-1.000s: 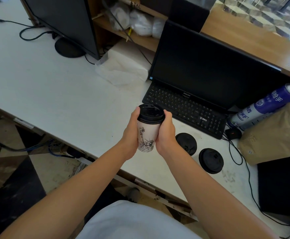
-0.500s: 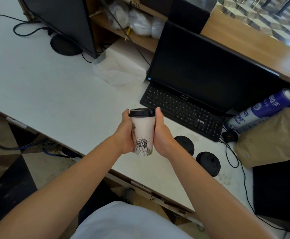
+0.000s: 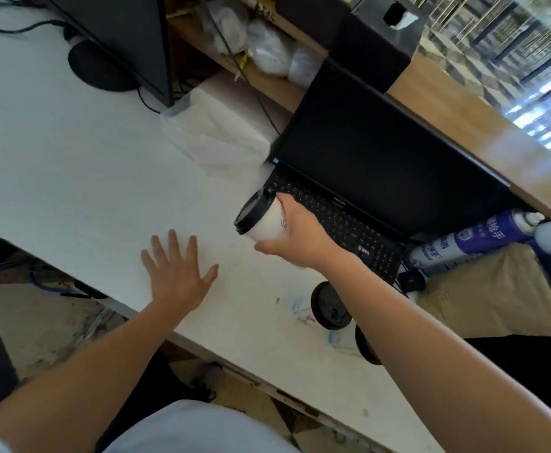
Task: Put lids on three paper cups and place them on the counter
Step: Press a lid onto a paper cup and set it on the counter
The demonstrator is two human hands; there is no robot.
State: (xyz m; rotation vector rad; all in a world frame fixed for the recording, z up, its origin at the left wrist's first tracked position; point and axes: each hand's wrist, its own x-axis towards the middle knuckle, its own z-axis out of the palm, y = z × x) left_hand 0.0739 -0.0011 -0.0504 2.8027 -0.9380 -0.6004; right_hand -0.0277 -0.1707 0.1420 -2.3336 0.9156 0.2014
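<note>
Head view showed the right hand wrapped around a white paper cup with a black plastic lid fitted, tilted and held above the white tabletop in front of the black keyboard. The left hand lay spread, empty, near the front edge. Two loose black lids lay toward the front right corner.

Paper cup: print mostly covered by gripping right hand. Second loose lid, below grip: half hidden behind forearm. Background blurred.
</note>
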